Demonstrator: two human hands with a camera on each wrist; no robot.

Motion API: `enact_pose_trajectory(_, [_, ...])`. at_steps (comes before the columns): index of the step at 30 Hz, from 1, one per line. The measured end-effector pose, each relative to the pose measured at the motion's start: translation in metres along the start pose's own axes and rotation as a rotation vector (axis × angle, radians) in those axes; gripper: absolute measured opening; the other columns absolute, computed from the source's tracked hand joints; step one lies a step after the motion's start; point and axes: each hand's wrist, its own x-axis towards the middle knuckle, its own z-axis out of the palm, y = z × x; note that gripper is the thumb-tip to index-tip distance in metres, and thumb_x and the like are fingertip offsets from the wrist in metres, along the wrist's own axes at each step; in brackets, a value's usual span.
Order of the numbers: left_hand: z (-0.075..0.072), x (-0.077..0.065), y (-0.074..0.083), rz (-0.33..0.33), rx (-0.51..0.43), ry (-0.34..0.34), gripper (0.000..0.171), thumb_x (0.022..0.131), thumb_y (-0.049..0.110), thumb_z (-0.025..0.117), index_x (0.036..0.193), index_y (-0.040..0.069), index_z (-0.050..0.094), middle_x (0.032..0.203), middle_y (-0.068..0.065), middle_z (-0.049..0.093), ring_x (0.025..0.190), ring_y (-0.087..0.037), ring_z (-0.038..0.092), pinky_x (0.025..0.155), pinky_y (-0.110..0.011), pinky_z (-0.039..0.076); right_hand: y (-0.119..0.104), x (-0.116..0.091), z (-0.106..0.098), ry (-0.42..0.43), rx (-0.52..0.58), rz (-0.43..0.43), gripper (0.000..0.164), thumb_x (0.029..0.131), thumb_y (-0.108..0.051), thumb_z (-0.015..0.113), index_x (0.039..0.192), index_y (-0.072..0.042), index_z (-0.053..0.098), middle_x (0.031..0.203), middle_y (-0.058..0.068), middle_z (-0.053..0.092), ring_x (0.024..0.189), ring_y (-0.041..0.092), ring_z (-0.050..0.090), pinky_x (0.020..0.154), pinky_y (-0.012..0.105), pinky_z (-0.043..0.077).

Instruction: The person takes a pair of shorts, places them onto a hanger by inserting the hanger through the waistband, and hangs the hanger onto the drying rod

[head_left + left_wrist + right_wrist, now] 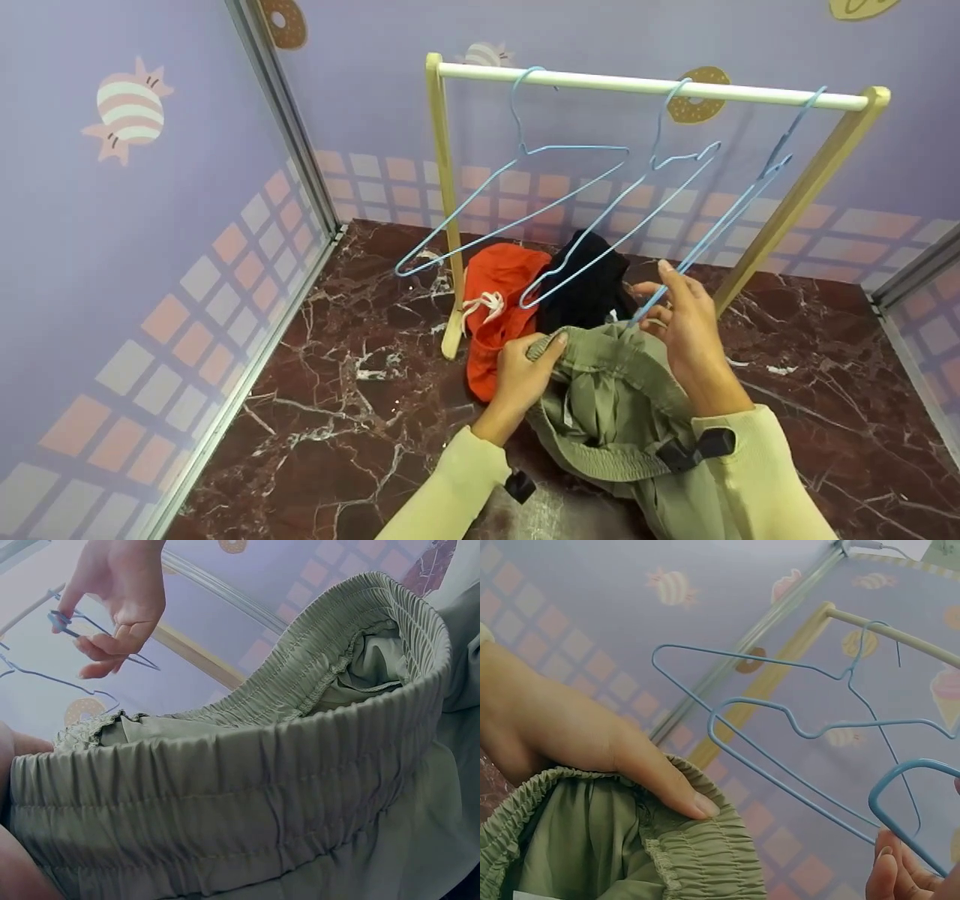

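Observation:
My left hand (pixel 521 379) grips the elastic waistband of olive-green pants (pixel 592 349), thumb over the band, in the head view. The gathered waistband (pixel 225 772) fills much of the left wrist view, its opening held wide. My right hand (pixel 694 341) pinches the lower end of the rightmost blue wire hanger (pixel 720 225), which still hooks over the rail. In the right wrist view, fingertips (pixel 885 870) close on the hanger's rounded corner (pixel 877 791), beside the waistband opening. The pants' lower part hangs toward me, partly behind my right forearm.
Two more blue hangers (pixel 514 225) (pixel 600 225) hang to the left on the white rail (pixel 600 80) of a wooden-framed rack (pixel 442 165). Beneath them, red clothing with a white drawstring (pixel 510 277) and black clothing (pixel 589 274) lie on the dark marbled floor (pixel 337 390). Patterned walls enclose the space.

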Motion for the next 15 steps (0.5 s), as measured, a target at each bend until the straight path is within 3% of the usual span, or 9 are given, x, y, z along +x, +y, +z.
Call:
enact_pose_trajectory(9, [0.002,0.0,-0.001,-0.003,-0.012,-0.002,0.028,0.08,0.04,0.067,0.065,0.016,0.065,0.056,0.01,0.047,0.056,-0.005,0.043,0.055,-0.02,0.036,-0.007,-0.008,-0.001,0.002,0.008,-0.046,0.04,0.089,-0.038,0.055,0.115,-0.016,0.035,0.084,-0.003,0.059,0.05,0.01,0.051,0.054,0.021,0.042])
enact_pose_trajectory(15, [0.002,0.0,-0.001,-0.003,-0.007,-0.005,0.029,0.08,0.041,0.067,0.064,0.016,0.065,0.056,0.01,0.048,0.056,-0.005,0.043,0.055,-0.02,0.037,-0.005,-0.019,0.002,-0.084,-0.013,-0.092,0.039,0.092,-0.039,0.049,0.118,-0.015,0.032,0.086,-0.003,0.06,0.051,0.012,0.05,0.056,0.022,0.042])
